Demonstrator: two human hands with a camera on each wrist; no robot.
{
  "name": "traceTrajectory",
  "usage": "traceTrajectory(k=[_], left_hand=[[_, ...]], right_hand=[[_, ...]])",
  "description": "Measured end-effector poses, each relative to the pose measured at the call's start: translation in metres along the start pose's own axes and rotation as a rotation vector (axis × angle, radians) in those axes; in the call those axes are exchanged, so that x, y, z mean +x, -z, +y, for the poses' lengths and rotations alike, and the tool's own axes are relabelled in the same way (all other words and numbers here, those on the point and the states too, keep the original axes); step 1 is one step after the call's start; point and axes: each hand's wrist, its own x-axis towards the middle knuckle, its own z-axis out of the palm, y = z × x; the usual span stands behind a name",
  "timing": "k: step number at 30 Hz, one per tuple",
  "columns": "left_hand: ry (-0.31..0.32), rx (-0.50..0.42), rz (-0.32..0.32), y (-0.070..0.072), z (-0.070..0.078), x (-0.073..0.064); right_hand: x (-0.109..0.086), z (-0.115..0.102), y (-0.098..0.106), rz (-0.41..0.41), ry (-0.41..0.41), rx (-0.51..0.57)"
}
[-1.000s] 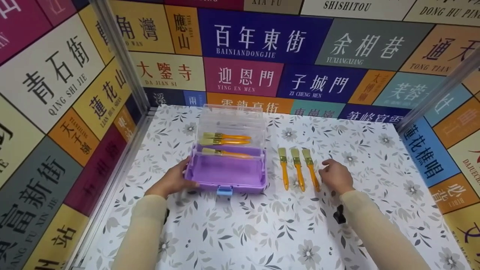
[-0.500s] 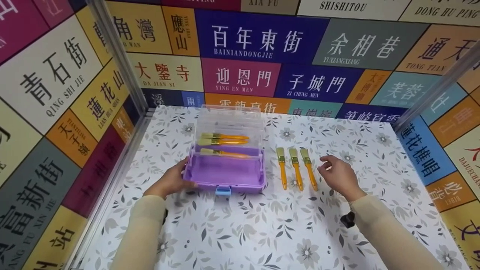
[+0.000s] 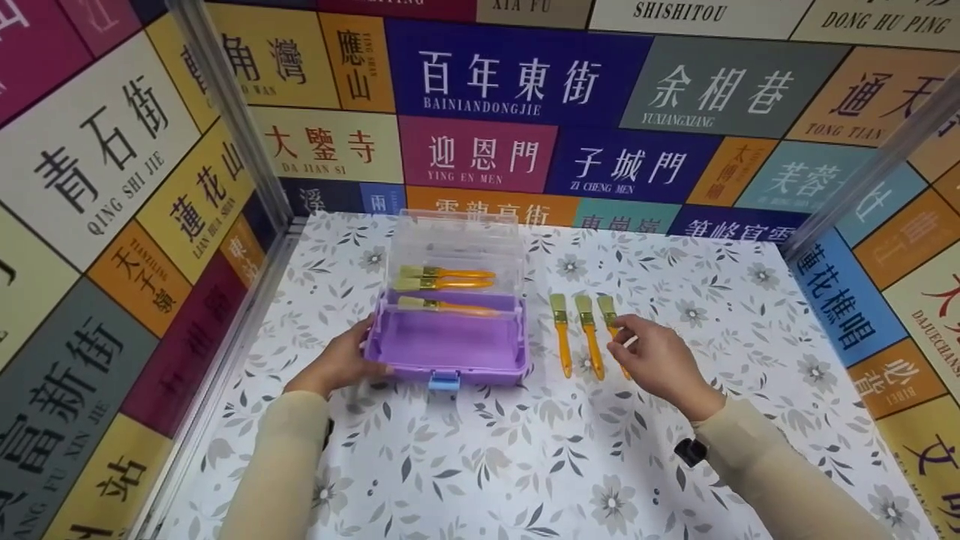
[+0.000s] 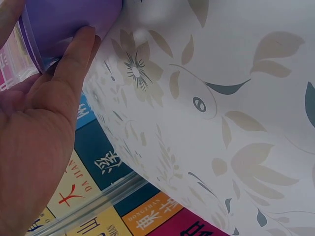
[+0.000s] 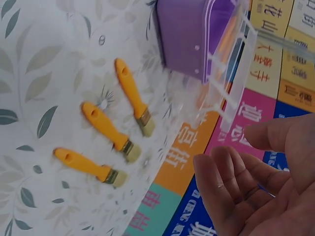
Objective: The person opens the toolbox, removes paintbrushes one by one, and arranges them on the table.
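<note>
A purple plastic toolbox (image 3: 450, 373) with a blue latch (image 3: 445, 381) stands with its clear lid (image 3: 457, 238) raised. My left hand (image 3: 339, 364) grips its left end, thumb at the front corner; in the left wrist view the fingers lie against the purple wall (image 4: 54, 24). Right of the toolbox, three paintbrushes with orange handles lie side by side: a left one (image 3: 561, 337), a middle one (image 3: 589, 334) and a right one (image 3: 606, 303). Over the right paintbrush hovers my right hand (image 3: 664, 361), fingers loosely bent and holding nothing, hiding part of its handle.
Three similar paintbrushes lie crosswise at the toolbox's back: a front one (image 3: 450, 307) and a close pair (image 3: 461, 283) behind the clear plastic. A floral cloth (image 3: 480, 465) covers the table. Walls with printed street names (image 3: 525, 75) and metal corner posts (image 3: 225, 105) enclose it.
My right hand has moved left from beside the paintbrushes to over the right one. The left hand stays on the toolbox, and the paintbrushes have not moved.
</note>
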Motion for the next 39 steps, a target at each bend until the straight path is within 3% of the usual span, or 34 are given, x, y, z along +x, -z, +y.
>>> traceTrajectory(k=[12, 20, 26, 32, 39], left_hand=[[0.003, 0.005, 0.008, 0.002, 0.000, -0.001], [-0.001, 0.013, 0.015, 0.001, -0.002, -0.003], [0.015, -0.011, 0.014, 0.000, -0.003, -0.002], [-0.004, -0.017, 0.021, 0.000, -0.001, -0.002], [-0.007, -0.017, 0.021, 0.001, 0.001, -0.003]], right_hand=[[0.026, -0.044, -0.018, -0.051, 0.114, 0.006], [0.060, -0.074, -0.036, -0.104, 0.155, -0.016], [0.090, -0.095, -0.048, -0.144, 0.169, 0.041], [0.113, -0.108, -0.061, -0.202, 0.202, 0.112], [0.138, -0.115, -0.077, -0.275, 0.232, 0.103]])
